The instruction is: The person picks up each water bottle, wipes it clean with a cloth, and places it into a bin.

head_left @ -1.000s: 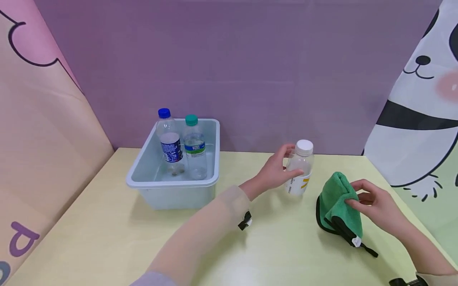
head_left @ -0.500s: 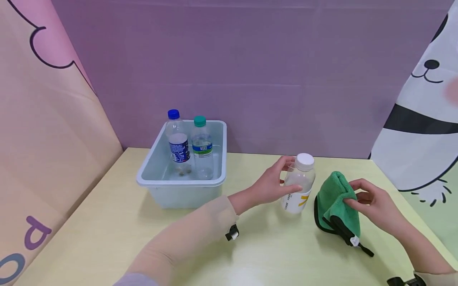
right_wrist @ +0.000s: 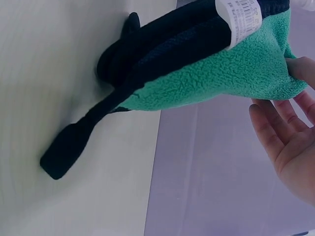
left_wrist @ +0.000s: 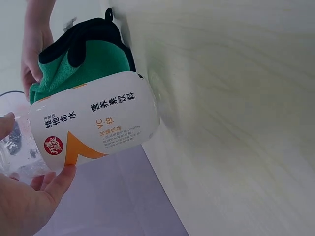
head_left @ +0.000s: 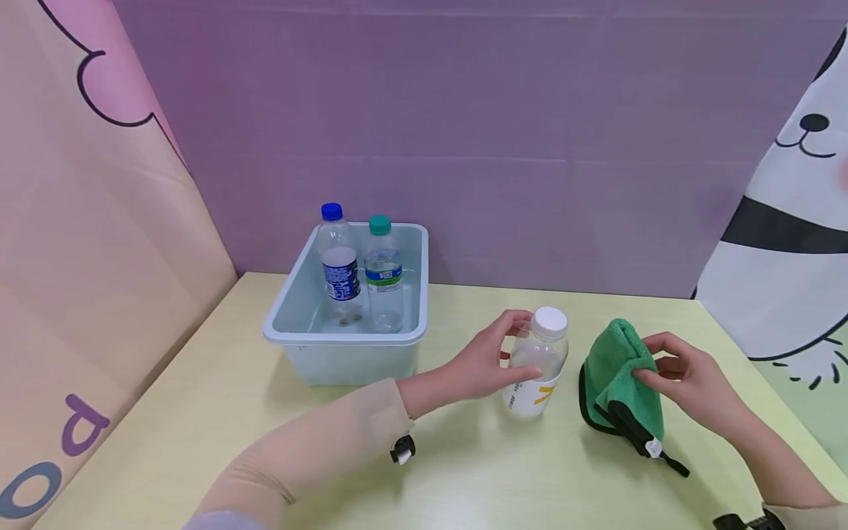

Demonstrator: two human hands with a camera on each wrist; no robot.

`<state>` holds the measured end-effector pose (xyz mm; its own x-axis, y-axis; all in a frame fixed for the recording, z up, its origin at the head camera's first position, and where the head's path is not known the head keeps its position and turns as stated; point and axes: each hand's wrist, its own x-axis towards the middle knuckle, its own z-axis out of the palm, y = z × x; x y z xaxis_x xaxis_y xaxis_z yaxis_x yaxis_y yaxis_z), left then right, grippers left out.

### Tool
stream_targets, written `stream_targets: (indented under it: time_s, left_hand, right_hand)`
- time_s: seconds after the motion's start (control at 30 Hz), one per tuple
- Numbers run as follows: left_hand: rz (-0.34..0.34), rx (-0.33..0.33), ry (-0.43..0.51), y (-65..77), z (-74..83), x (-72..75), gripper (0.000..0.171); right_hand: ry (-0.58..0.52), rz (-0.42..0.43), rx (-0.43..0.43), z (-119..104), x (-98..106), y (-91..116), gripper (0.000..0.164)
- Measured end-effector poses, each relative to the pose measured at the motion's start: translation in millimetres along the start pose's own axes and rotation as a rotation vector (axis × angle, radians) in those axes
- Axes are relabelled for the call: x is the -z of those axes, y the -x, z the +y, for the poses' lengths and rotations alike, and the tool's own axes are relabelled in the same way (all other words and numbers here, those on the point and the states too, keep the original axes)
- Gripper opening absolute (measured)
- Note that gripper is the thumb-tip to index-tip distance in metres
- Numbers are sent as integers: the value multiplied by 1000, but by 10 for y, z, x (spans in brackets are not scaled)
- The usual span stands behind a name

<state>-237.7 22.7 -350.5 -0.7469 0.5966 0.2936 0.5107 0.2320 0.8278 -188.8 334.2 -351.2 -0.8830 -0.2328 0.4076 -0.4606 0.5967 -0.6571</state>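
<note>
The left-hand grip point(head_left: 486, 361), partly open, holds a clear plastic, white-capped bottle point(head_left: 546, 356) on or just above the pale yellow table point(head_left: 477, 478); the right-hand grip point(head_left: 695, 381), nearly closed, pinches a green fleecy, black-trimmed cloth point(head_left: 616, 368).

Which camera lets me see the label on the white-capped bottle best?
The left wrist view: the label is big there, turned sideways, with its orange shape and bigger writing clear. The head view shows the label small on the bottle, its writing too tiny to read. The right wrist view doesn't show the label.
</note>
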Motion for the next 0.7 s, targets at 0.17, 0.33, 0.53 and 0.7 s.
stream_targets:
  time_s: [0.17,0.33,0.53,0.7]
  left_hand:
    - [13,19,-14,63,-22,37,68]
    - [11,12,-2,100,-60,65,67]
    - [9,3,-1,117,-80,74,67]
    - [15,15,-10,136,-87,79,68]
  right_hand:
    - [4,2,7,-18,-14,-9,31]
    - [-9,-4,14,-28,-33,-26,31]
    - [-16,-7,17,-14,-45,-32,31]
    - [-25,-13,15,-36,-50,-30,30]
